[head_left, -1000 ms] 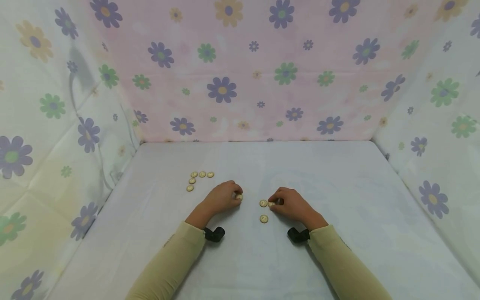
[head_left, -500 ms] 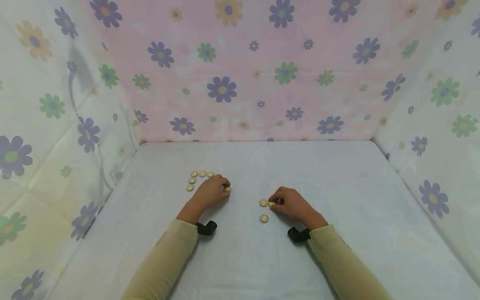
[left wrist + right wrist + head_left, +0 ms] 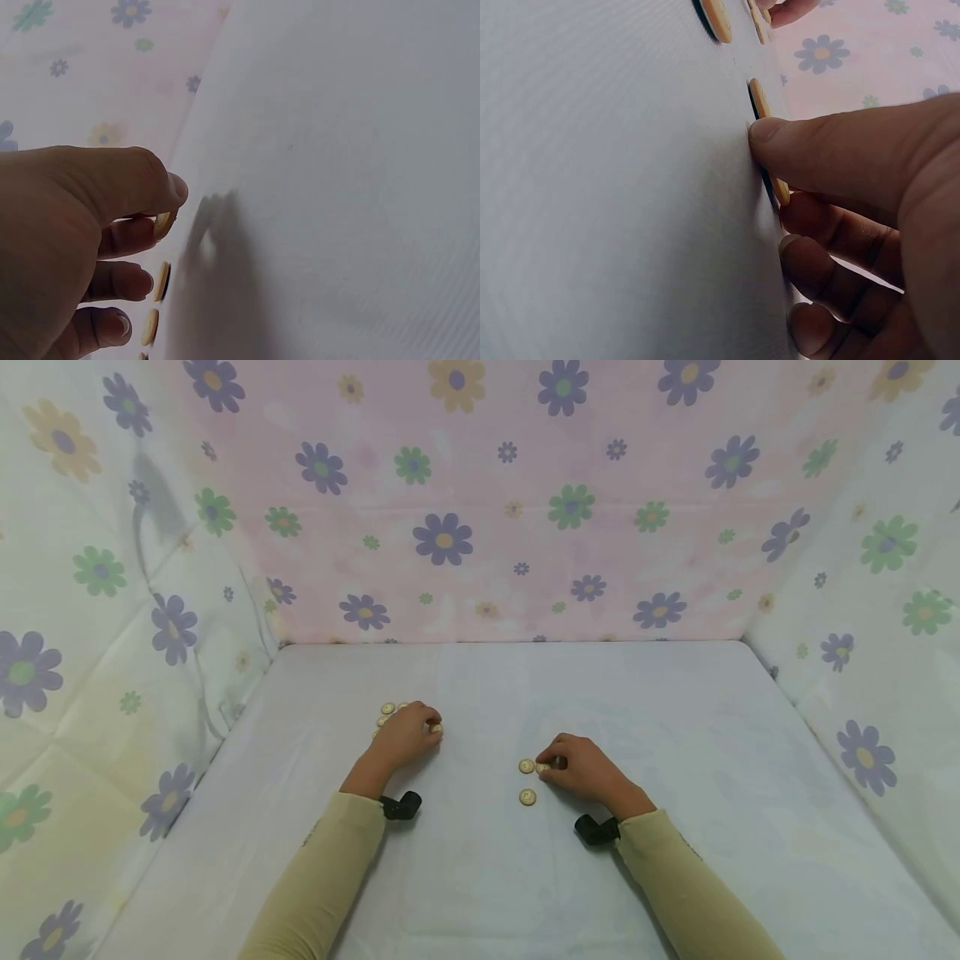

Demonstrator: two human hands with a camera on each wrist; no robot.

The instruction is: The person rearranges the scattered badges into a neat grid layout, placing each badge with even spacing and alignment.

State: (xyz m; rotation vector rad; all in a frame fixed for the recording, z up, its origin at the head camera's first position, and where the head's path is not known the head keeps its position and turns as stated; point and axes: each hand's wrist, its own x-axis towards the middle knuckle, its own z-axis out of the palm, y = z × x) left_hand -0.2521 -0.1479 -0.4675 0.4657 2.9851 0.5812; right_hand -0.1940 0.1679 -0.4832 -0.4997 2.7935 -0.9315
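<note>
Between thumb and index finger, my left hand (image 3: 402, 739) pinches a round wooden button (image 3: 163, 225), tilted and held just above the white table. Beneath and beside that hand lie several like buttons (image 3: 387, 708), partly hidden by it; two of them, a nearer button (image 3: 162, 281) and a farther button (image 3: 150, 328), show in the left wrist view. My right hand (image 3: 588, 768) pinches another button (image 3: 782, 192) low at the table surface, the thumb covering part of it. Close to its left sits a flat button (image 3: 527, 766), and a separate button (image 3: 527, 797) lies nearer to me.
The white-covered table (image 3: 480, 877) is enclosed by a pink flowered cloth (image 3: 495, 477) behind and pale flowered cloths at both sides. A black wrist camera (image 3: 402, 806) is strapped on the left wrist, another black camera (image 3: 596, 829) on the right.
The left hand has moved left and away from me with its button, from the table's middle to the buttons at the left, now covering some of them. The right hand has stayed put.
</note>
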